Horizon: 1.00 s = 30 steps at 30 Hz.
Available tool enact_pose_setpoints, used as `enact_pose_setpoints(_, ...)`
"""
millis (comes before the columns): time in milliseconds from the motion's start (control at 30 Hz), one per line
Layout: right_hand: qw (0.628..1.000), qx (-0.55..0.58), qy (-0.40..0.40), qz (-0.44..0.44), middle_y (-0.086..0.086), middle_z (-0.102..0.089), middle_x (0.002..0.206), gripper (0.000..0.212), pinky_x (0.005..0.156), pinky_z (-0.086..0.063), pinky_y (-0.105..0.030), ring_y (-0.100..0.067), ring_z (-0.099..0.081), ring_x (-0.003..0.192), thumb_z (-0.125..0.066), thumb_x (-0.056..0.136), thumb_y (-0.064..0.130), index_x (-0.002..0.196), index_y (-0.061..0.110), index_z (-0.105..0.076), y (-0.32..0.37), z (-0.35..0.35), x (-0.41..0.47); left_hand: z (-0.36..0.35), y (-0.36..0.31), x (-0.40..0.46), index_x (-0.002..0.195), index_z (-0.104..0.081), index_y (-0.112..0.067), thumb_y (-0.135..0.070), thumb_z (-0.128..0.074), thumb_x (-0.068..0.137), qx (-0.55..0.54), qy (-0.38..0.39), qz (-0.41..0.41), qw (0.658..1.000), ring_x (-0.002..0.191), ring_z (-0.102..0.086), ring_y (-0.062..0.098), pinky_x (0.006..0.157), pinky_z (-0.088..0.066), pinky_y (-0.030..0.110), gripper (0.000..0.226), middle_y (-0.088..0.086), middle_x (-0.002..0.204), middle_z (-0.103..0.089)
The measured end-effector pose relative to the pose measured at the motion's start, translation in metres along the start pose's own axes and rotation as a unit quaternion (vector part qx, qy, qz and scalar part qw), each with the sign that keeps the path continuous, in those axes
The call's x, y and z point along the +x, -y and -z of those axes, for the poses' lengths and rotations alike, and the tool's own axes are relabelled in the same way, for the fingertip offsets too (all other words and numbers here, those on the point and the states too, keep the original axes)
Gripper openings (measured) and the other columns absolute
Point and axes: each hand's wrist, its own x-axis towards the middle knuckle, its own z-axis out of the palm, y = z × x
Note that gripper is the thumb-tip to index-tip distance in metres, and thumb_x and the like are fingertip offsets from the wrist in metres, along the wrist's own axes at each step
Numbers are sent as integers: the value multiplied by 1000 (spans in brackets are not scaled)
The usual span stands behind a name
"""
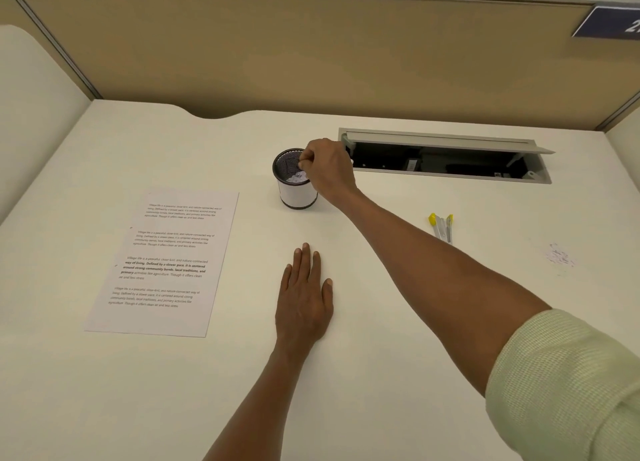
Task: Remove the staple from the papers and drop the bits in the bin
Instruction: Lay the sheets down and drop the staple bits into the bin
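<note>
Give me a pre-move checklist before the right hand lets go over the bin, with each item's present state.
1. Right hand over the bin mouth: ok, fingertips sit above the rim.
2. Staple bits held in the pinch: cannot tell, too small to see.
3. Bin upright on the desk: ok.
4. Left hand out of the way: ok, flat on the desk, apart from the bin.
5. Papers clear of the drop: ok, lying flat beside the bin.
6. Staple remover set down: ok, on the desk.
</note>
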Motion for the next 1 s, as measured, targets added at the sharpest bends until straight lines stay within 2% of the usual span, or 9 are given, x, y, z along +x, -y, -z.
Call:
enact_pose_setpoints(267,994,94,-42,19,-10,-73,77,17,71,-55,-37,-21,-66,76,-57,78,-8,77,0,-72,-16,6,-27,0,-1,-1,157,-25,-11,-38,-23,102,4,0,-4,1000,155,-8,20,124,-11,35,61,7,167,-12)
enact_pose_setpoints(467,998,62,9,25,-7,-75,85,13,71,-50,-21,-9,-61,73,-64,83,-1,86,4,-76,-48,25,-73,0,0,-1,157,-26,-9,-40,-22,101,3,7,-6,1000,155,-9,21,125,-15,39,63,8,167,-12)
enact_pose_setpoints(600,998,56,-5,12,-7,-74,86,11,67,-42,-2,-7,-59,74,-64,84,-1,87,3,-74,-70,46,-107,1,0,0,158,-21,-9,-43,-16,100,12,26,-8,1000,155,-4,21,125,-10,38,68,8,167,-6)
enact_pose_setpoints(633,998,60,-10,3,-7,-74,86,12,66,-41,0,-7,-59,73,-64,84,-1,87,3,-74,-76,53,-117,2,-1,1,158,-20,-8,-44,-14,99,14,31,-8,999,155,-3,21,125,-10,39,69,9,167,-5)
enact_pose_setpoints(733,996,84,-23,-34,-3,-73,86,14,68,-45,-6,-9,-63,75,-62,82,-2,86,6,-73,-94,75,-145,3,-3,1,156,-23,-3,-41,-13,99,16,41,-8,999,155,-8,27,125,-14,44,69,14,166,-10)
enact_pose_setpoints(800,994,92,-32,-49,-2,-72,86,15,71,-49,-14,-11,-64,77,-61,82,-2,85,7,-73,-106,87,-161,4,-7,2,155,-23,1,-32,-22,103,13,47,-6,999,154,-10,30,124,-15,48,62,18,166,-12)
enact_pose_setpoints(900,992,97,-53,-66,-4,-73,84,15,69,-47,-10,-12,-64,76,-61,82,-4,83,5,-73,-125,105,-177,6,-25,3,155,-20,4,-17,-35,105,-27,44,-3,999,155,-7,29,125,-11,46,56,17,166,-11)
enact_pose_setpoints(1000,989,90,-82,-78,-5,-74,82,14,68,-45,-6,-13,-66,74,-61,81,-5,82,3,-73,-144,122,-188,6,-49,4,155,-17,3,-17,-35,106,-56,33,-16,998,155,-5,25,126,-7,41,56,15,166,-9)
